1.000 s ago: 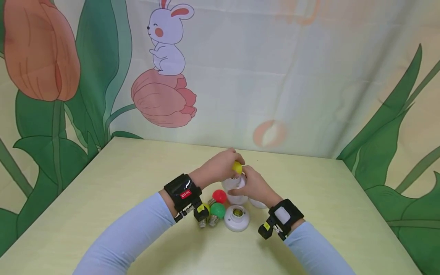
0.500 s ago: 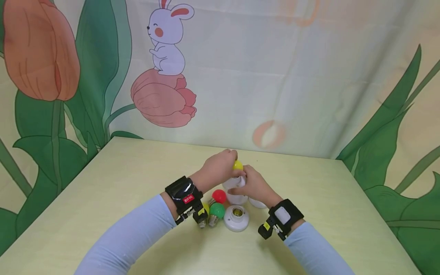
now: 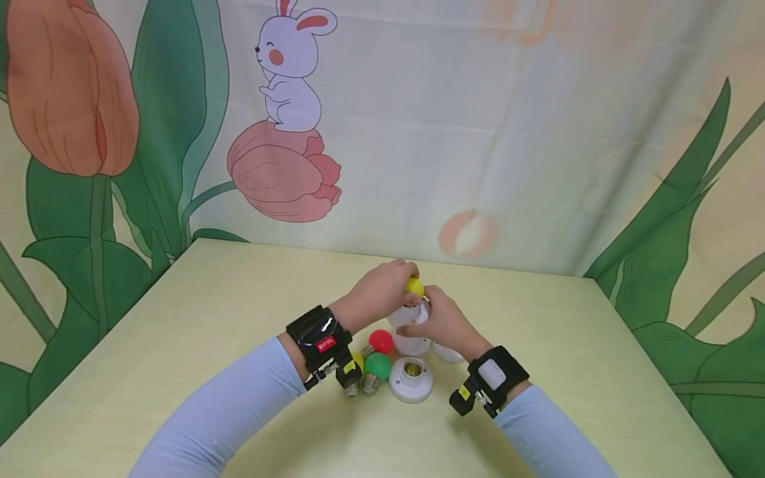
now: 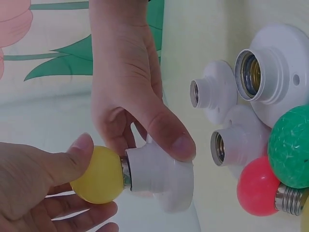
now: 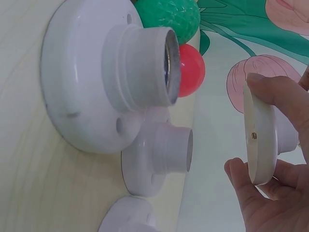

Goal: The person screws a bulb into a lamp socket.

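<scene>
My left hand (image 3: 379, 292) pinches a yellow light bulb (image 4: 99, 175) between thumb and fingers. The bulb's metal base sits partly in the mouth of a white lamp holder (image 4: 161, 176), with a strip of thread showing. Gripping that lamp holder by its round base is my right hand (image 3: 445, 322), thumb on one side and fingers on the other. Both hands are raised over the table, and the right wrist view shows the holder's rim (image 5: 260, 140) away from the tabletop. Beneath them lie a red bulb (image 3: 381, 341) and a green bulb (image 3: 378, 366).
Another yellow bulb (image 3: 358, 360) lies beside the green one, partly behind the left wrist camera. An unfilled white lamp holder (image 3: 412, 380) stands nearest the front. Two more, a middle holder (image 4: 236, 140) and a far holder (image 4: 215, 92), stand close by. A printed curtain (image 3: 388, 166) hangs behind the table.
The left hand has shifted and turned slightly around the yellow bulb. The right hand keeps its grip on the lamp holder, and the things on the table have stayed put.
</scene>
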`<state>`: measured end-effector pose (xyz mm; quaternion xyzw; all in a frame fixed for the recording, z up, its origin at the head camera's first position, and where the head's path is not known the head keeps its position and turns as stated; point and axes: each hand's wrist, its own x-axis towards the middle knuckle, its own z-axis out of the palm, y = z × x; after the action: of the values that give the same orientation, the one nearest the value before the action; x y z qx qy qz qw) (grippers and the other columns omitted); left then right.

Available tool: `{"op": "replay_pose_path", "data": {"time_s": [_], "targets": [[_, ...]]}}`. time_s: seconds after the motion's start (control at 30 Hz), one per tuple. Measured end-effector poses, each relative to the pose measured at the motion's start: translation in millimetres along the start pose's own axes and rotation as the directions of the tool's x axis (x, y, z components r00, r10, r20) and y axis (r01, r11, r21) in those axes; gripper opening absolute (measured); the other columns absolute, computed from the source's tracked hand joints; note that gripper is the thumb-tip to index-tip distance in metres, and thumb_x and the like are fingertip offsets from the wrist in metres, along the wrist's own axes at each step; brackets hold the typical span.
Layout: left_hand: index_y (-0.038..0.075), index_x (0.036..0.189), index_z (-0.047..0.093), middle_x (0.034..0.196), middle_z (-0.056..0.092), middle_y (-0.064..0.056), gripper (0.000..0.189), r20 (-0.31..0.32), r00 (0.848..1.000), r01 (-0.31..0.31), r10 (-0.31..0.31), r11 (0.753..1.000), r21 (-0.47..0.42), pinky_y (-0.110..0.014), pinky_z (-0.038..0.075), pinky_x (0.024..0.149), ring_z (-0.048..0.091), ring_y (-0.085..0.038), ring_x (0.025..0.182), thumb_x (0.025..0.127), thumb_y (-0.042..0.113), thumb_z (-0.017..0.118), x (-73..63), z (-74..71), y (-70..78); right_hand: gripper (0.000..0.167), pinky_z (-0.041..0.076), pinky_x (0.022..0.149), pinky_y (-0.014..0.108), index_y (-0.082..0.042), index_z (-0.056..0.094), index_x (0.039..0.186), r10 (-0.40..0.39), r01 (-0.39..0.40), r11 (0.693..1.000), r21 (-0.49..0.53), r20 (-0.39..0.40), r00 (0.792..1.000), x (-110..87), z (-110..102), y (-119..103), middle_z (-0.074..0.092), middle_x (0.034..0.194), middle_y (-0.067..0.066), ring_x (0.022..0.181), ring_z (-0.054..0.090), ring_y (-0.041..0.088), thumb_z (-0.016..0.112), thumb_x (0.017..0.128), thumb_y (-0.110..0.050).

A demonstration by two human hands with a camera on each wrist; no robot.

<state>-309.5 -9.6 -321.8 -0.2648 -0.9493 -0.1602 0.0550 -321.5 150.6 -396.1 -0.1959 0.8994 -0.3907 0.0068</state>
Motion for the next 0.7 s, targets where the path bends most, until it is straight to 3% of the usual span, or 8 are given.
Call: {"op": "replay_pose_path", "data": {"time_s": [0.23,0.4,0.53,0.7], "targets": [[0.002,0.127,0.056,0.113,0.061,-0.011,0.055,-0.008,1.0,0.019,-0.02,0.999,-0.05,-0.024,0.053,0.074,0.058,-0.018,0.086,0.087,0.038,0.071,-0.9,0.5,-1.3,0.059,0.05,0.091,0.038,-0.012,0.055,0.121,-0.042,0.042,0.999,0.015,-0.004,0.999,-1.7,-1.3,2.3,0.057,0.113,0.005,0.101,0.058,0.019,0.086,0.072,-0.025],[0.0,0.12,0.056,0.101,0.057,-0.011,0.063,-0.048,0.998,0.037,-0.036,0.999,0.006,-0.022,0.052,0.062,0.058,-0.017,0.073,0.083,0.049,0.071,-3.0,1.9,-0.1,0.054,0.05,0.09,0.038,-0.012,0.057,0.117,-0.054,0.054,0.998,0.018,-0.01,0.998,-2.8,-2.2,1.6,0.057,0.109,0.005,0.1,0.056,0.019,0.086,0.072,-0.025],[0.0,0.114,0.057,0.097,0.056,-0.01,0.057,-0.053,0.999,0.015,-0.011,0.997,0.075,-0.022,0.054,0.067,0.056,-0.015,0.076,0.083,0.045,0.072,-3.9,3.2,1.0,0.058,0.05,0.09,0.038,-0.013,0.054,0.118,-0.012,0.012,1.0,0.021,-0.006,1.0,-3.3,-2.5,-0.2,0.056,0.111,0.004,0.1,0.056,0.02,0.086,0.072,-0.028],[0.0,0.115,0.059,0.1,0.056,-0.009,0.05,-0.051,0.998,-0.028,0.032,0.997,0.077,-0.023,0.054,0.075,0.056,-0.016,0.083,0.084,0.036,0.073,-2.4,3.5,1.5,0.062,0.051,0.089,0.038,-0.012,0.051,0.121,0.011,-0.011,1.0,0.01,-0.005,1.0,-2.8,-2.1,0.6,0.055,0.113,0.005,0.1,0.057,0.021,0.085,0.072,-0.03]]}}
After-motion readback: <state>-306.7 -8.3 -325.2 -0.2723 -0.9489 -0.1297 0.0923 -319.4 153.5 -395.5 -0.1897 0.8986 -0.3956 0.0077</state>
